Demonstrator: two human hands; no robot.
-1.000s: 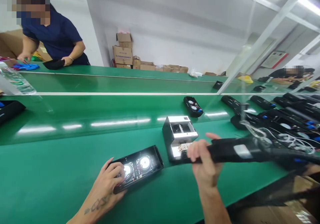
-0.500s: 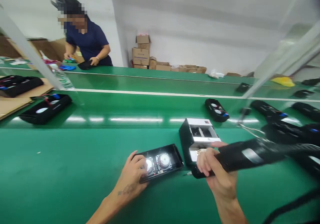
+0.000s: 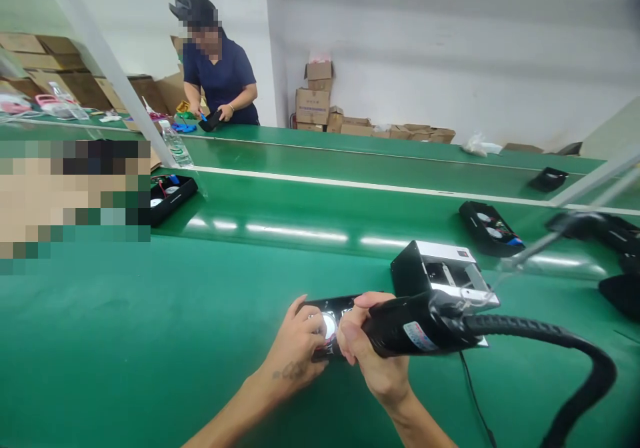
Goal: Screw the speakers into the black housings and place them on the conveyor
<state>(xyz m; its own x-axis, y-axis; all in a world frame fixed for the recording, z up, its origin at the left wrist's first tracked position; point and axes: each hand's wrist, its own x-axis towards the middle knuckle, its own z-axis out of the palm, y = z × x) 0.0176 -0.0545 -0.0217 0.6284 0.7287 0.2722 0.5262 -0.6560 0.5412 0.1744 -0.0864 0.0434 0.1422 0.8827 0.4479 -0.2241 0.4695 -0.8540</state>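
Note:
My left hand grips the left end of a black speaker housing that lies on the green bench. A round white speaker shows in it beside my fingers. My right hand is closed around a black electric screwdriver, held almost level over the housing's right part. The screwdriver's tip is hidden behind my right hand, so I cannot tell whether it touches the housing. Just behind the screwdriver stands a black and white screw feeder.
A thick black cable loops down at the right. More speaker housings lie on the belt, one beyond the feeder and another at left. A co-worker handles a black part across the belt. A blurred-out patch covers the far left.
My right hand has brought the screwdriver left from beside the screw feeder to over the speaker housing. My left hand still holds the housing. The view has turned left.

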